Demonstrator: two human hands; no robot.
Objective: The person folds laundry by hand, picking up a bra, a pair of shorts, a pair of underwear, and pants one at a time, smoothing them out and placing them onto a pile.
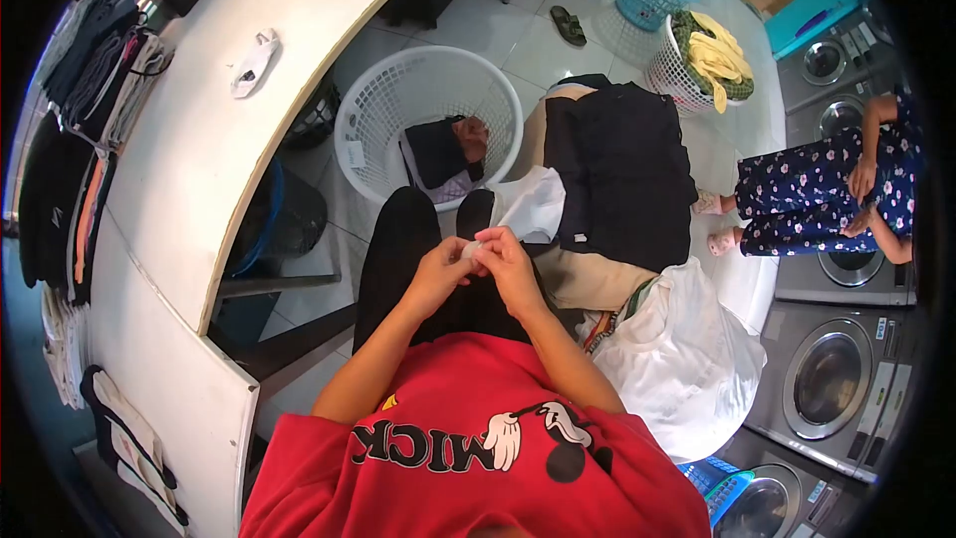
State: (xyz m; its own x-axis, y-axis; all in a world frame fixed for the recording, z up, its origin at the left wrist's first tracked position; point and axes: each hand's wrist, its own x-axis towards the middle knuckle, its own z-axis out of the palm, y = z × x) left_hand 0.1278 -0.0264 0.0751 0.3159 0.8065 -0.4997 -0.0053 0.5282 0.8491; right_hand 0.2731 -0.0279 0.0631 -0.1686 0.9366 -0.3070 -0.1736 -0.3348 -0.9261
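Note:
Over my lap, my left hand [446, 269] and my right hand [503, 261] meet, their fingers pinched together on a small white cloth [470, 250]. Most of that cloth is hidden by the fingers, so its kind cannot be made out. Just beyond my right hand lies a larger white cloth [533, 205]. A black folded garment [622, 169] is spread to the right of it, on top of a beige surface [588, 282]. In front of my knees stands a white laundry basket [430, 62] with a few dark clothes [438, 154] at its bottom.
A white table [199, 169] curves along my left, bearing a small white bundle [254, 64] and stacked folded clothes [90, 199]. A full white bag [682, 364] sits at my right. Beyond are a filled basket [687, 75], washing machines [827, 379] and a person in flowered clothing [807, 184].

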